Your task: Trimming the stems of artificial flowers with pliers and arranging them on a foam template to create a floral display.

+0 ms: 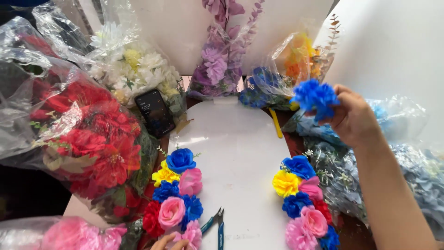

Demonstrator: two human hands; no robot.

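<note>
Two rows of flowers already line the white board (236, 153), so I keep my right hand (354, 118) pinching the blue flower (315, 98) above its far right edge, my left hand (169, 242) steadying the left row (175, 194), grip unclear.

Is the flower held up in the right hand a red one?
No, the right hand holds up a blue flower; red flowers sit bagged at the left.

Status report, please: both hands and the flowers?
Right hand raised, gripping blue flower. Left hand at bottom edge, fingertips on pink flower. Pliers lying on white board between flower rows.
</note>
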